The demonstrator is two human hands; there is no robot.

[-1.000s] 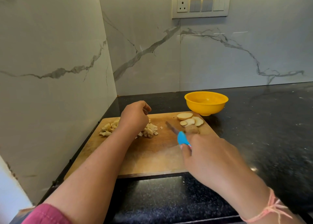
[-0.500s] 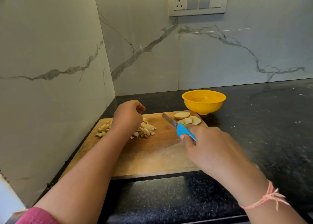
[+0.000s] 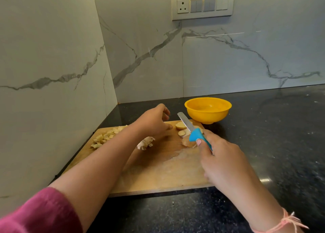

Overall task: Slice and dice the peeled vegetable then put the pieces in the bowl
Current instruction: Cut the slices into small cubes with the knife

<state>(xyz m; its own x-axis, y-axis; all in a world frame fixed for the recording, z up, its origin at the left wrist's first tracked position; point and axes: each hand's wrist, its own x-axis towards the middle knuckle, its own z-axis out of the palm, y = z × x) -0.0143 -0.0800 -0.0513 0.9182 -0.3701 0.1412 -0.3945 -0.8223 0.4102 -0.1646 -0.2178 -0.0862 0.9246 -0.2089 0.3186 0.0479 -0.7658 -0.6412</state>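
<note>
Gripping knife (image 3: pixel 195 136) in right hand (image 3: pixel 223 164) | left hand (image 3: pixel 153 124) loosely open, empty, beside slices (image 3: pixel 180 126)

Your rectangular wooden cutting board (image 3: pixel 158 173) lies on the black speckled stone counter (image 3: pixel 272 144), with the round yellow plastic bowl (image 3: pixel 208 115) just behind its far right corner. On the board, the heap of pale diced vegetable pieces (image 3: pixel 103 138) sits far left and the pale round vegetable slices (image 3: pixel 180 126) far right, by your blue-handled steel knife (image 3: pixel 192 130).
</note>
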